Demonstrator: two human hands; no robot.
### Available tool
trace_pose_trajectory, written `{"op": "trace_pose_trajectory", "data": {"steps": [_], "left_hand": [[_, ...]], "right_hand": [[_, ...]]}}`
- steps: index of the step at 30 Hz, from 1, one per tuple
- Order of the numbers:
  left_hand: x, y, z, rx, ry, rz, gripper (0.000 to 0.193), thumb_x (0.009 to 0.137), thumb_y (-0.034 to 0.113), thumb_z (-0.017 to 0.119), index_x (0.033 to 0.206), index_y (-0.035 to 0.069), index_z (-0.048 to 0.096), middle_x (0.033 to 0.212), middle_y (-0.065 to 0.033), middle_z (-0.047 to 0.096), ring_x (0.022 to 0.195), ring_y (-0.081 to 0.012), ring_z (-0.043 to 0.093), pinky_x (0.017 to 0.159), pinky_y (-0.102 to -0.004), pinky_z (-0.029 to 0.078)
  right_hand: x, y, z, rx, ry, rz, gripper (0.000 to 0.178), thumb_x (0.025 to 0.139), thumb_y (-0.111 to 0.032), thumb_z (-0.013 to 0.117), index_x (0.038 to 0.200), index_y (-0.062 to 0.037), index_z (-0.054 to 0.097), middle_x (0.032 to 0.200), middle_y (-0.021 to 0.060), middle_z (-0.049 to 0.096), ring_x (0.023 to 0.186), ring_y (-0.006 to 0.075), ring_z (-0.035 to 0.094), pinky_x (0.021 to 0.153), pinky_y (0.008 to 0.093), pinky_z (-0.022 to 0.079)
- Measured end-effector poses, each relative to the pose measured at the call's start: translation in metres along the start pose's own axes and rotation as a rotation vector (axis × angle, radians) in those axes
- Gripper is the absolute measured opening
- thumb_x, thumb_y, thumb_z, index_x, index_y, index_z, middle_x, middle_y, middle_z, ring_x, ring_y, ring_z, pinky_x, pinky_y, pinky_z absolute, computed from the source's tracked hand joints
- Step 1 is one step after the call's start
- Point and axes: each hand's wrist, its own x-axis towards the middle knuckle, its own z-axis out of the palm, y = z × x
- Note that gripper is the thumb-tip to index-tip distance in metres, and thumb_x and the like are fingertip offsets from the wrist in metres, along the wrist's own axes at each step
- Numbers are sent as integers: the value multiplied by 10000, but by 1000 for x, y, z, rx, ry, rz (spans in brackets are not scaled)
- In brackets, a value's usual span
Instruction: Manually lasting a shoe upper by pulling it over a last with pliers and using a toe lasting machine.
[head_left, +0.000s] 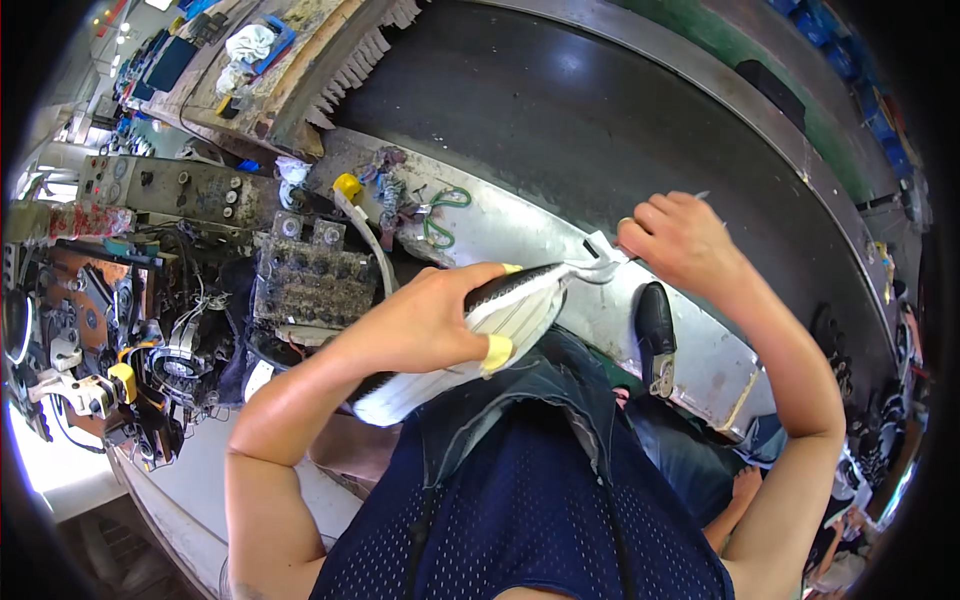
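Observation:
My left hand, with yellow covers on the thumb and a fingertip, grips a shoe. Its pale underside faces up toward me, and a black upper edge shows on the far side. To the right, my right hand is closed in a fist around a thin tool, largely hidden by the fingers. A small pointed end sticks out above the fist. Between the fist and the shoe's end lies a white and silvery piece; whether it belongs to tool or shoe I cannot tell.
A black shoe rests on the metal ledge, along a dark conveyor belt. Green-handled scissors lie farther left. A grimy machine stands at my left, below a knobbed control panel. Another person's hand shows lower right.

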Motion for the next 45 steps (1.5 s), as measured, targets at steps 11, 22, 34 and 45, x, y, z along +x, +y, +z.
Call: {"op": "trace_pose_trajectory", "data": {"steps": [11, 22, 34, 45], "left_hand": [[2, -13, 26, 178, 271, -63, 696, 766, 154, 681, 1372, -116, 470, 1027, -342, 680, 960, -450, 691, 890, -450, 530], [1, -15, 23, 183, 248, -29, 665, 808, 227, 752, 1345, -96, 528, 993, -315, 700, 931, -402, 721, 864, -420, 541], [9, -27, 24, 267, 271, 1, 567, 843, 228, 746, 1306, -62, 592, 1026, -277, 716, 937, -412, 720, 849, -414, 552], [14, -22, 38, 362, 478, 91, 573, 842, 189, 761, 1316, -72, 572, 1005, -302, 702, 914, -424, 718, 825, -441, 560]], "right_hand": [[6, -88, 8, 556, -347, 629, 237, 943, -93, 611, 1077, 83, 527, 925, 277, 646, 899, 437, 655, 801, 500, 530], [1, -85, 14, 83, -369, 548, 135, 784, -83, 635, 858, -20, 542, 764, 147, 649, 763, 300, 688, 583, 422, 553], [-16, -36, 46, 328, -259, 459, 140, 834, -85, 650, 926, -39, 554, 828, 132, 634, 817, 352, 660, 711, 468, 518], [18, -83, -3, 922, -600, 800, 350, 989, -156, 574, 1203, 114, 514, 1093, 344, 668, 1046, 486, 651, 906, 528, 503]]}}
